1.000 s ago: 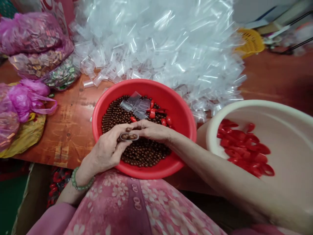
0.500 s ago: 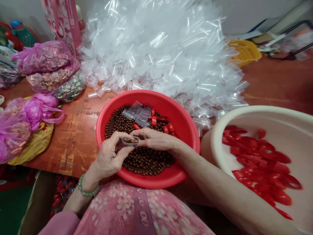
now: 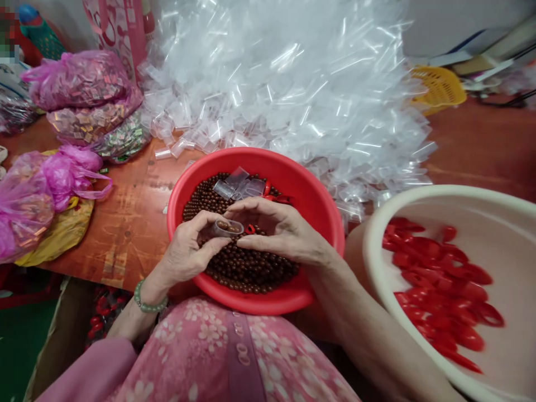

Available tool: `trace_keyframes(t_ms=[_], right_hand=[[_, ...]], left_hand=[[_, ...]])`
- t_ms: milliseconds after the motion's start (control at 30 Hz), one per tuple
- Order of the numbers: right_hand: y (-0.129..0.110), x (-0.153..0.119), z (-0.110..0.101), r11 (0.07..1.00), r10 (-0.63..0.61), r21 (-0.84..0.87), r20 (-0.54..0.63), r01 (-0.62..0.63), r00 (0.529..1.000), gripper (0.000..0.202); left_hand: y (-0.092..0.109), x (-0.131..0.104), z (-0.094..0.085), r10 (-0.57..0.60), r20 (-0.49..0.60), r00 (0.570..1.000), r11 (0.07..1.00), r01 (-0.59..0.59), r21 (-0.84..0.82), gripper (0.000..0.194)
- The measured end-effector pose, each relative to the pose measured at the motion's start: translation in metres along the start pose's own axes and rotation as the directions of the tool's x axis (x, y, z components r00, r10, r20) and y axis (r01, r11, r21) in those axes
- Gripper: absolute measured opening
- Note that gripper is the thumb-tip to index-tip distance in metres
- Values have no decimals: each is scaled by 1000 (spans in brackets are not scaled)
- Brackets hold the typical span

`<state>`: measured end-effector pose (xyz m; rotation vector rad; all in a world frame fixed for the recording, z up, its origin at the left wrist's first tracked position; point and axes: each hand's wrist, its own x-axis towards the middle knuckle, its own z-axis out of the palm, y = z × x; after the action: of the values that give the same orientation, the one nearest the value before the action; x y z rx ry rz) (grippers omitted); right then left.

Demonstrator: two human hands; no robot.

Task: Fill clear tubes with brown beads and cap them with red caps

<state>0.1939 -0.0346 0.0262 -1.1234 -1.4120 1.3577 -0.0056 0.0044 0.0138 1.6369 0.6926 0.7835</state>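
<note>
Over the red basin (image 3: pixel 330 223), my left hand (image 3: pixel 190 243) pinches a clear plastic sleeve (image 3: pixel 235 228) between thumb and fingers. The sleeve's oval open end faces me, and a few brown balls (image 3: pixel 226 224) show inside it. My right hand (image 3: pixel 278 229) is just to the right, thumb and fingers spread apart, its fingertips close to the sleeve's rim. A small red plastic piece (image 3: pixel 250 229) shows between those fingers; whether it touches the hand I cannot tell. Below lie many loose brown balls (image 3: pixel 251 273), with several clear sleeves (image 3: pixel 238 184) at the far side.
Behind the basin rises a large heap of clear sleeves (image 3: pixel 285 84). A cream tub (image 3: pixel 377 234) with red plastic pieces (image 3: pixel 444 279) stands at the right. Filled pink bags (image 3: pixel 79 84) sit on the left of the wooden table (image 3: pixel 129 195). A yellow basket (image 3: pixel 444 89) is at the back right.
My right hand has opened, its thumb and fingers parting from the sleeve. The left hand still holds the sleeve with the balls inside. The view has shifted slightly.
</note>
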Motion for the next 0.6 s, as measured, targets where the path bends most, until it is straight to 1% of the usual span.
trace_keyframes(t_ms=[167, 267, 333, 400, 500, 600], right_hand=[[0, 1, 0, 1000, 0, -19, -65, -1, 998, 46], [-1, 1, 0, 998, -43, -59, -84, 38, 996, 42], [-2, 1, 0, 988, -119, -108, -90, 109, 989, 36], [-4, 3, 1, 966, -205, -180, -85, 187, 975, 28], [-4, 7, 3, 911, -325, -278, -37, 303, 945, 20], [-2, 11, 4, 866, -400, -323, 15, 383, 917, 16]], left_hand=[[-8, 3, 1, -23, -7, 1000, 1000, 23, -20, 17], [-11, 3, 2, -37, -7, 999, 999, 37, -5, 18], [-11, 3, 3, -38, 3, 999, 999, 38, 12, 17], [-11, 3, 2, -54, 36, 998, 999, 54, -3, 17], [-10, 3, 1, -76, 69, 995, 996, 79, -45, 20], [-9, 4, 0, -105, 101, 989, 990, 114, -83, 21]])
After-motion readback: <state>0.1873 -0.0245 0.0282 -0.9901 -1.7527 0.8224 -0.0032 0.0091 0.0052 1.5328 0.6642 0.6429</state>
